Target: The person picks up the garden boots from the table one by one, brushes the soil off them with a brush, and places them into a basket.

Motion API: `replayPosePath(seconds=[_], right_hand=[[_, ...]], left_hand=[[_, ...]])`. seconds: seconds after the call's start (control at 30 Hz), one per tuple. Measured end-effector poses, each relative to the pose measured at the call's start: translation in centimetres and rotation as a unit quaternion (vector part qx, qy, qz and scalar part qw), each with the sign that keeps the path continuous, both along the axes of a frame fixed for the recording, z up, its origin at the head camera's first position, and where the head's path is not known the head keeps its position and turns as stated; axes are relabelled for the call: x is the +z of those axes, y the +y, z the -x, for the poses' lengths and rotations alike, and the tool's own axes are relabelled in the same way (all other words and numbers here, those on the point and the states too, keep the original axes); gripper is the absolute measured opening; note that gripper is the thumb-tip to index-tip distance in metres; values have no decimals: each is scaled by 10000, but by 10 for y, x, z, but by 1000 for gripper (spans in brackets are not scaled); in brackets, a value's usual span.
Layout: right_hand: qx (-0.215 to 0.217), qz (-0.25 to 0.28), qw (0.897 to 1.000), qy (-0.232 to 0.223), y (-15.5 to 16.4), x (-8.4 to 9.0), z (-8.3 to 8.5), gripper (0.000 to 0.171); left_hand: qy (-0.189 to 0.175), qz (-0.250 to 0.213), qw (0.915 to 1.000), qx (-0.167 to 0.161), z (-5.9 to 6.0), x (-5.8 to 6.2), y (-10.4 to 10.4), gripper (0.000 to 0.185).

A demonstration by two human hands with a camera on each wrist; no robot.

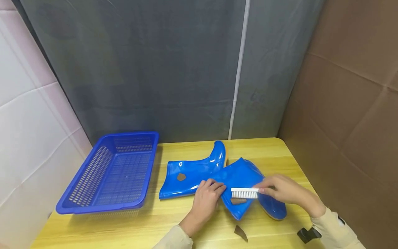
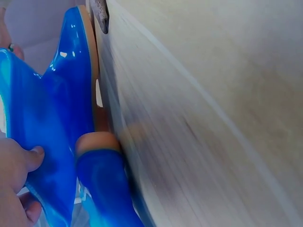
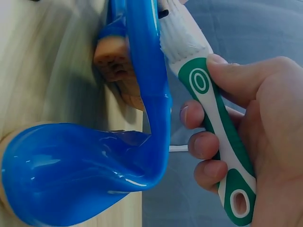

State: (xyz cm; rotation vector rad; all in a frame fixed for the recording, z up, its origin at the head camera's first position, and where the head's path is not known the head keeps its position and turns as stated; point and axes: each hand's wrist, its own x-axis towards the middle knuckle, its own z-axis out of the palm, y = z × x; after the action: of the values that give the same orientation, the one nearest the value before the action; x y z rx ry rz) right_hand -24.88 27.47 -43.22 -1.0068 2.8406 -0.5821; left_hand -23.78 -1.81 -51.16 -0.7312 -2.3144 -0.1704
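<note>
Two shiny blue rain boots lie on the table. My left hand (image 1: 206, 200) grips the shaft edge of the nearer boot (image 1: 240, 174); its thumb (image 2: 34, 158) lies against the blue surface in the left wrist view. My right hand (image 1: 284, 189) holds a scrub brush (image 1: 245, 190) with white bristles and a white and green handle (image 3: 220, 125). The bristles are at a brown patch (image 1: 238, 201) on the nearer boot's shaft. Behind it lies the other boot (image 1: 194, 171), on its side, with a brown patch (image 1: 181, 177) on its shaft.
A blue perforated plastic basket (image 1: 146, 176) stands at the left of the yellow wood-grain table (image 1: 270, 235). A loose brown piece (image 1: 240, 233) lies near the front. Grey cloth (image 1: 155, 69) hangs behind, brown cloth (image 1: 351, 103) at the right.
</note>
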Motion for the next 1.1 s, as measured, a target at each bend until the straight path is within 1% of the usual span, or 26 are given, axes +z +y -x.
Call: replayPosePath(seconds=[0.17,0.3,0.4,0.53,0.7,0.83,0.93,1.03,1.1], right_hand=[[223,248,9988,357,6,0,-18,23],[258,344,9985,347,10,3,-33,24],[316,441,9975,460,13,3,-42,25],[449,634,9950,623,16,0,-52,26],[400,768,9952,459,19,-6,-61,27],[228,618,9971,378,22,-9,-65,28],[195,581,9977,302,23,-12,-67,28],[286,706,9969,185,25,-16,-68,28],[422,855,9954,118,27,-20,-69,29]], left_hand=[[-32,-27,10000,-36,1,-1,1,24],[81,-38,9999,-73,2,-1,2,25],[157,-43,9998,-99,2,-2,1,26],[128,-55,9998,-107,2,-3,1,24],[42,-33,10000,-73,2,-3,0,24],[6,-17,10000,-46,2,-3,-1,24],[-30,-1,10000,-32,2,-2,0,24],[-95,31,9999,22,2,-2,0,24],[-144,65,9999,59,1,-2,0,25]])
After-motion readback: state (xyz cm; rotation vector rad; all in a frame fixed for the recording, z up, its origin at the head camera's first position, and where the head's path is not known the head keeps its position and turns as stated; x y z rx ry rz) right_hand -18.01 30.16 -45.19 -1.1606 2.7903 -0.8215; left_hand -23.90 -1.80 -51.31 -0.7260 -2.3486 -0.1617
